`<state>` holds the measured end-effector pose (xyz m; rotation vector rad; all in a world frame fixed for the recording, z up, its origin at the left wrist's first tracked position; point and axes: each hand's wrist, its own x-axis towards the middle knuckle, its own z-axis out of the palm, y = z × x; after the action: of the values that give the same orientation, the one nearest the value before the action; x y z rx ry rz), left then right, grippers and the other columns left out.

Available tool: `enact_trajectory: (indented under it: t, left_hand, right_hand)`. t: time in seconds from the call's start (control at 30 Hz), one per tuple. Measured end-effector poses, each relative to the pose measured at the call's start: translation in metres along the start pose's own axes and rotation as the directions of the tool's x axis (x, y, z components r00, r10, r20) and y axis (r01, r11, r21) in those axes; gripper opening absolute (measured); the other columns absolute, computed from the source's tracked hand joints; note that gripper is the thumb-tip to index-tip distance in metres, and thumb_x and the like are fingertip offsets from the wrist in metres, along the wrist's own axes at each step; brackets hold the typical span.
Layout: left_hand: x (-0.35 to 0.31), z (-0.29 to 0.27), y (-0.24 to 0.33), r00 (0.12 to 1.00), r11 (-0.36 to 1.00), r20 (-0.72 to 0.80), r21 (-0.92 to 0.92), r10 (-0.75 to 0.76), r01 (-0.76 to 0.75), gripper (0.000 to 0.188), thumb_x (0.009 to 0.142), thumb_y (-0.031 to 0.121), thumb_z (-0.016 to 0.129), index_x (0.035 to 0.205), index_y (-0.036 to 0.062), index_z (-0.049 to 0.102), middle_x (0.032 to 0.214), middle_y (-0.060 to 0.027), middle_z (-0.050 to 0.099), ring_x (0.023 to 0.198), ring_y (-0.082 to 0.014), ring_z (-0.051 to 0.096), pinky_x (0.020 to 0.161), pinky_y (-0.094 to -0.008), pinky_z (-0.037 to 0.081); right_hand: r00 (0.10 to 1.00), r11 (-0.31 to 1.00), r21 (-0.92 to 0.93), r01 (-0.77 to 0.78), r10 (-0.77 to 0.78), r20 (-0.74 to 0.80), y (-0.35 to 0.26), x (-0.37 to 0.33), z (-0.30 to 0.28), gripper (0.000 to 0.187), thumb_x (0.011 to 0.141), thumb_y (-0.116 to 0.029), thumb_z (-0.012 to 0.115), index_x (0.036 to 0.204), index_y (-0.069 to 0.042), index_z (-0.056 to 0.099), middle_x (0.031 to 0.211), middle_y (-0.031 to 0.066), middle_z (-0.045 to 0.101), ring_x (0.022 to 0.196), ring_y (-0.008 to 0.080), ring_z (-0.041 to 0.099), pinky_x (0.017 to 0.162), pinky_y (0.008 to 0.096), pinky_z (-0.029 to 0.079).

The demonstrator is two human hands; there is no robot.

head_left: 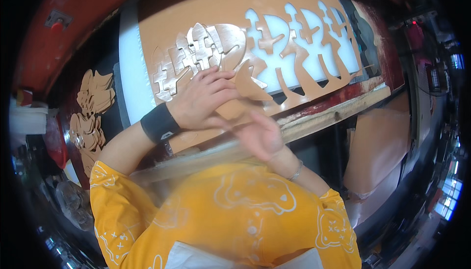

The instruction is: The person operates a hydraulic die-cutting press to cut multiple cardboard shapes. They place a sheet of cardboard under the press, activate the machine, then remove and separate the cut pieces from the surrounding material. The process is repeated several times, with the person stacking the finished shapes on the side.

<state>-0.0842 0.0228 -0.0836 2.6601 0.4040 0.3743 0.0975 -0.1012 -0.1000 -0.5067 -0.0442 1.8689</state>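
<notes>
Tan cut piece [249, 85], curved like a crescent, held at the fingertips of the left hand [203, 99], just over the near edge of the tan sheet [196, 18]. Left hand spread flat over the sheet, fingers extended, thumb side pinching the piece; a black wristband [159, 124] on that wrist. Right hand [262, 136] blurred, just below and beside the left, palm turned up, fingers loosely open; impossible to tell whether anything lies in it. A thin bracelet [296, 172] on the right wrist.

Sheet lying on a white cutting board [130, 72], itself on the surface, with a bare wooden edge [338, 114] running along the near side. Right half of the sheet already emptied: a row of branching cut-outs [304, 38] open there, white board showing through, only narrow tan webbing left between them. Left half less far along: a cluster of cut shapes [191, 55] still sitting in or on the sheet, shiny and overlapping, not yet lifted away. Far left strip of the sheet apparently uncut.

Off to the left, well apart from the hands, stacks of finished tan pieces [91, 107] piled against a dark backing. Judging by this, roughly more than half of the sheet cleared, the cluster beside the left hand remaining to be gathered.

Yellow patterned shirt [230, 210] filling the lower part of the view; red machine frame [88, 4] arching above the sheet.
</notes>
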Motion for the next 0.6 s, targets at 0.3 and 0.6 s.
enact_trajectory:
  t: [0.3, 0.6]
  left_hand:
    - [0.038, -0.040, -0.025, 0.887, 0.544, 0.112, -0.753, -0.447, 0.370, 0.029, 0.089, 0.029, 0.064, 0.105, 0.0049, 0.064, 0.094, -0.0051, 0.067, 0.090, -0.0173, 0.064, 0.081, -0.0307, 0.050]
    - [0.035, -0.054, -0.051, 0.782, 0.562, -0.194, -0.795, -0.592, 0.228, 0.030, 0.095, 0.033, 0.054, 0.098, 0.0039, 0.063, 0.088, -0.0035, 0.065, 0.082, -0.0127, 0.063, 0.076, -0.0285, 0.051]
  right_hand:
    - [0.987, 0.710, -0.702, 0.065, -0.149, -0.060, -0.010, -0.007, -0.006, 0.034, 0.098, -0.023, 0.048, 0.116, 0.004, 0.060, 0.099, 0.0078, 0.068, 0.094, 0.0196, 0.063, 0.086, 0.0334, 0.048]
    - [0.942, -0.110, -0.985, -0.132, -0.323, -0.091, -0.019, -0.015, 0.009, 0.032, 0.093, -0.024, 0.053, 0.091, 0.005, 0.066, 0.079, 0.0202, 0.065, 0.080, 0.0325, 0.064, 0.074, 0.0354, 0.049]
